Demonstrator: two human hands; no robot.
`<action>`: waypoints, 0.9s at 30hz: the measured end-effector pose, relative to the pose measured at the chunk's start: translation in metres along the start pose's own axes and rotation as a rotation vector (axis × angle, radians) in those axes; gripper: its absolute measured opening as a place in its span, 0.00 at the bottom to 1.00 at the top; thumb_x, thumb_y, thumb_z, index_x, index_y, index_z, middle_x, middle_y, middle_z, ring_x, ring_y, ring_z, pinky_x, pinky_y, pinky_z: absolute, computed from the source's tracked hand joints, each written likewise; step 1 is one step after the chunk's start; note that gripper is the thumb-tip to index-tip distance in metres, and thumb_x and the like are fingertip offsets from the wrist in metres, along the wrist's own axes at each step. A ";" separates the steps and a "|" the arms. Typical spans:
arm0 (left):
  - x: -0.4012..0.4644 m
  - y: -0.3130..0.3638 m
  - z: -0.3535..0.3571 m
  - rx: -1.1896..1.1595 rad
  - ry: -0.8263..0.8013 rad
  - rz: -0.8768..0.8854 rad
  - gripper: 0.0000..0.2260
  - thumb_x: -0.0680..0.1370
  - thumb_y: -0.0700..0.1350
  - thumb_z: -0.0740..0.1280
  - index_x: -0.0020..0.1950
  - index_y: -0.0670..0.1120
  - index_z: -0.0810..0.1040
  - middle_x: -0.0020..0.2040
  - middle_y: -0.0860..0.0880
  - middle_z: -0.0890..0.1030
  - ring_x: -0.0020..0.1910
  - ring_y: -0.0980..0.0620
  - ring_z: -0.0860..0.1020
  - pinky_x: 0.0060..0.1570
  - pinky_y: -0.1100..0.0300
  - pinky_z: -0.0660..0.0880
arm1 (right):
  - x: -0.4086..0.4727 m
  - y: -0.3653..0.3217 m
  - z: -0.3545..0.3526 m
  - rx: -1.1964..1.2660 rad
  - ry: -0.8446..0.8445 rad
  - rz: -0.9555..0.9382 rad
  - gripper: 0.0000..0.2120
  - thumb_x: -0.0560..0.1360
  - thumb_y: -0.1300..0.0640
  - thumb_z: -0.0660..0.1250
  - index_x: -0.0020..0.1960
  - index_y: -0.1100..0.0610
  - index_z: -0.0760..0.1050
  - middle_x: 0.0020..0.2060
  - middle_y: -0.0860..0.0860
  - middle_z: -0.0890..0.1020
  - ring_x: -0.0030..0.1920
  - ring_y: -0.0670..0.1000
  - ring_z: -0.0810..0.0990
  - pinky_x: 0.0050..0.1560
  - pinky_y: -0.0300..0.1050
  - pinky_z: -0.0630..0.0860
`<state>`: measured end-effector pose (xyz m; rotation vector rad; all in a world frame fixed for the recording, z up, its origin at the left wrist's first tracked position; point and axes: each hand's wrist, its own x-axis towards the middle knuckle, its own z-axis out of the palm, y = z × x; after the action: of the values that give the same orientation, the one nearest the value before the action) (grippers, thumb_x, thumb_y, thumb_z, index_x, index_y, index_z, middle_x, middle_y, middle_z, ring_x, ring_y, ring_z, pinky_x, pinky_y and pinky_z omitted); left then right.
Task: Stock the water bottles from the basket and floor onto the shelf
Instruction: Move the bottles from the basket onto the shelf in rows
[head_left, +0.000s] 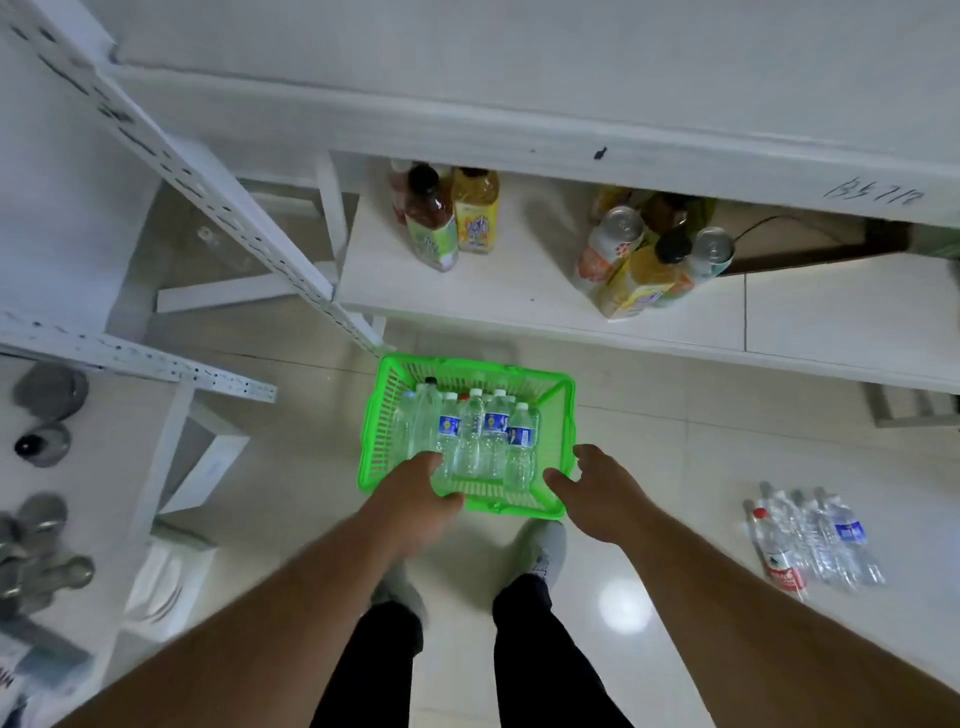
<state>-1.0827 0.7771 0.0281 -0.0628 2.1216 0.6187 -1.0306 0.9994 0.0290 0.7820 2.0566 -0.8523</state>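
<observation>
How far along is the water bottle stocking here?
Barely started: the lower shelf holds only juice bottles and cans, no water. Both hands, left hand and right hand, reach the green basket, gripping nothing. Left: water bottles in the basket and floor bottles.

We see a bright green slatted plastic basket (374, 447) of clear, glossy plastic water bottles (493, 436), standing on smooth, glossy pale floor tiles (675, 467) beneath a matt white painted metal shelf (519, 291) with shiny metal-topped drink cans (618, 223).
</observation>
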 end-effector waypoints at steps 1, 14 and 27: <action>0.017 -0.002 0.008 -0.024 0.004 -0.007 0.31 0.75 0.51 0.72 0.75 0.46 0.66 0.73 0.46 0.71 0.68 0.47 0.74 0.66 0.57 0.71 | 0.017 0.003 0.002 0.013 -0.001 0.012 0.35 0.79 0.43 0.64 0.79 0.59 0.58 0.74 0.58 0.69 0.72 0.57 0.70 0.68 0.46 0.68; 0.277 -0.091 0.161 -0.168 0.044 -0.102 0.28 0.75 0.48 0.72 0.73 0.43 0.70 0.70 0.44 0.75 0.67 0.48 0.75 0.65 0.58 0.72 | 0.293 0.062 0.131 0.149 0.001 0.122 0.19 0.81 0.54 0.62 0.68 0.64 0.71 0.50 0.56 0.76 0.49 0.53 0.76 0.49 0.46 0.71; 0.411 -0.132 0.253 -0.284 -0.055 -0.158 0.30 0.77 0.51 0.71 0.76 0.45 0.65 0.74 0.47 0.70 0.54 0.51 0.78 0.49 0.62 0.72 | 0.445 0.101 0.197 0.249 0.014 0.196 0.14 0.81 0.51 0.63 0.39 0.55 0.66 0.32 0.50 0.68 0.29 0.48 0.65 0.28 0.39 0.63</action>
<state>-1.1005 0.8508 -0.4664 -0.3627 1.9413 0.8124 -1.1069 1.0138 -0.4622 1.1074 1.8702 -1.0033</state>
